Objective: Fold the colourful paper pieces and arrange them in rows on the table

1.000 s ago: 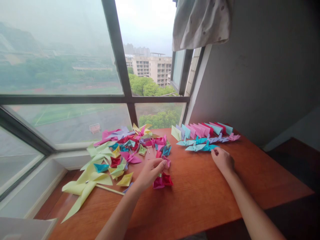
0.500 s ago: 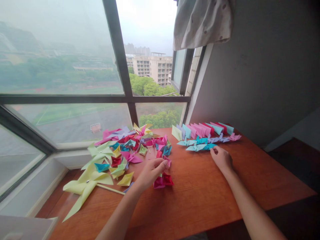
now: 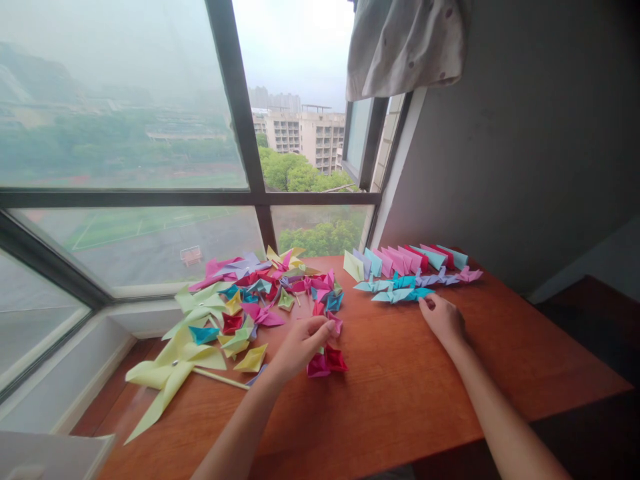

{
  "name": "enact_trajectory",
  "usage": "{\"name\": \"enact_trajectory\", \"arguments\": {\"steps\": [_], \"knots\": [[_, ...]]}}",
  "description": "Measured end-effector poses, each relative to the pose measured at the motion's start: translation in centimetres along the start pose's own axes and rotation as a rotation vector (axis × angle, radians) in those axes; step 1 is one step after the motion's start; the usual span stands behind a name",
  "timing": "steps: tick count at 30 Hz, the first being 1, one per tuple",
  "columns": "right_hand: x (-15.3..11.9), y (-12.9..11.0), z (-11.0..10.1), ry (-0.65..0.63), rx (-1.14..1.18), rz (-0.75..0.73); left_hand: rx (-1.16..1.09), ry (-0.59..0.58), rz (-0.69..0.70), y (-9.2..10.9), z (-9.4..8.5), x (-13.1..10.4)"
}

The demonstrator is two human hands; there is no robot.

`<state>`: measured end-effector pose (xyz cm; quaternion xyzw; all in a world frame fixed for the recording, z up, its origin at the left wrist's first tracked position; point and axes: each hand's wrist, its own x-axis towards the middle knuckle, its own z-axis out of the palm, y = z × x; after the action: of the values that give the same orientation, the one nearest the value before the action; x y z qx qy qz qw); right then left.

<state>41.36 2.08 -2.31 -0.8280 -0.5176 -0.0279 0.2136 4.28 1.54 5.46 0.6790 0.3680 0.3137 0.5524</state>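
My right hand (image 3: 443, 319) has its fingertips pinched together at the near edge of a bright blue paper crane (image 3: 419, 293). That crane lies at the right end of a short row, beside a pale blue paper crane (image 3: 391, 295). My left hand (image 3: 311, 339) is closed, thumb against fingers, over a column of folded paper boats. A pink folded paper (image 3: 338, 325) shows just behind its fingertips; whatever the fingers hold is hidden. Below them sit a magenta boat (image 3: 319, 365) and a red boat (image 3: 336, 359).
Colourful pinwheels and paper boats crowd the left side, a large yellow pinwheel (image 3: 173, 370) nearest. Folded paper planes (image 3: 397, 260) stand in a row at the back right. A window frame (image 3: 320, 199) borders the wooden table (image 3: 400, 400).
My right hand has shifted slightly down and left at the blue crane, which shows a little more. My left hand stays nearly where it was.
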Motion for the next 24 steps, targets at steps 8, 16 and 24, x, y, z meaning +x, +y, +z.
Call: {"name": "enact_trajectory", "arguments": {"steps": [8,16,24], "knots": [[-0.1,-0.7,-0.2,-0.025,-0.043,0.017,0.007,0.008,-0.005,0.2,0.0,-0.1],[-0.4,-1.1,-0.3,-0.015,-0.076,0.023,0.027,0.017,-0.002,0.2,0.0,-0.1],[-2.0,-0.5,-0.7,-0.012,0.018,0.096,0.07,0.027,0.021,0.2,-0.6,-0.1]]}}
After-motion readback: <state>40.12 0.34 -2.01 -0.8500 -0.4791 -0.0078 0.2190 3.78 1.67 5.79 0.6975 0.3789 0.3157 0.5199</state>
